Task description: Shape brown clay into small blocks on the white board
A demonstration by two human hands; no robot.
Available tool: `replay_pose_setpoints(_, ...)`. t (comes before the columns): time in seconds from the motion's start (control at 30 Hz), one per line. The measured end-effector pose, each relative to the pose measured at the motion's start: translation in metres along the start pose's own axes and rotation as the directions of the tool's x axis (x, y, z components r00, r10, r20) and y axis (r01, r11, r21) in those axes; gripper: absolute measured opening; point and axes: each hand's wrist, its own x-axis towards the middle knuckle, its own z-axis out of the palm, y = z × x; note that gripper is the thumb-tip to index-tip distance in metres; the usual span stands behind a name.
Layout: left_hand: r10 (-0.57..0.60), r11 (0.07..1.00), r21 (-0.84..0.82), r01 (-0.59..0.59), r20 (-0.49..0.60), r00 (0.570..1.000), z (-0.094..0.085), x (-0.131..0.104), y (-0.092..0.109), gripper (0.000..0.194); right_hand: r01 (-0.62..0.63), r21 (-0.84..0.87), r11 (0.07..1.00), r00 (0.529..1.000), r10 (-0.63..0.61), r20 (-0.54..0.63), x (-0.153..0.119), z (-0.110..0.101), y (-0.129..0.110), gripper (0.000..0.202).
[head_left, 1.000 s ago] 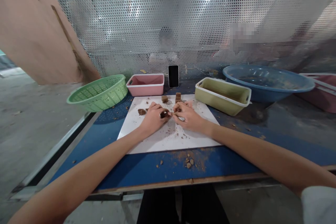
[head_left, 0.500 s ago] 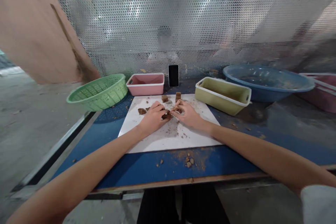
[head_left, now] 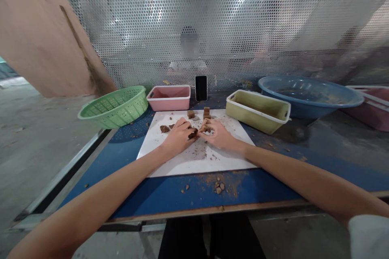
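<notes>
Over the white board, my left hand is closed around a dark brown, crumbly lump that looks like dried clay or earth. Thumb and fingertips of my right hand are drawn together at the lump's right end; exactly what lies in that pinch is partly hidden. Left of my left hand lies another brown lump. Beyond the hands stand a small brown block and a stack of brown blocks, its lower part partly behind my right fingers. Brown crumbs are scattered over the board.
A green basket and a pink bin stand at the back left, a phone upright beside them. To the right are an olive bin and a blue basin. A perforated metal panel closes off the back.
My right fingers have shifted slightly and dropped lower, showing more of the block stack behind them. My left hand keeps its hold on the lump.
</notes>
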Motion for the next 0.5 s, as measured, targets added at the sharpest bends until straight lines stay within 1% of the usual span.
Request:
replay_pose_setpoints(0.13, -0.012, 1.000, 0.009, 0.012, -0.002, 1.000, 0.0010, -0.0011, -0.0002, 0.021, -0.040, -0.003, 0.999, 0.998, 0.040, -0.053, 0.0000, 0.0011, -0.0020, 0.024)
replay_pose_setpoints(0.27, -0.009, 1.000, 0.015, 0.009, -0.008, 1.000, 0.0016, -0.0011, 0.0004, 0.022, -0.008, -0.001, 1.000, 1.000, 0.008, -0.008, -0.0010, 0.0019, -0.0043, 0.021)
replay_pose_setpoints(0.4, -0.008, 1.000, 0.010, 0.008, -0.015, 1.000, 0.0014, -0.0004, 0.0007, 0.023, -0.045, -0.029, 0.999, 0.997, 0.043, -0.067, -0.0017, 0.0021, -0.0056, 0.020)
replay_pose_setpoints(0.5, -0.006, 1.000, 0.003, 0.006, -0.012, 1.000, 0.0010, -0.0001, 0.0008, 0.022, -0.042, -0.008, 0.999, 0.999, 0.042, -0.029, -0.0011, 0.0017, -0.0045, 0.016)
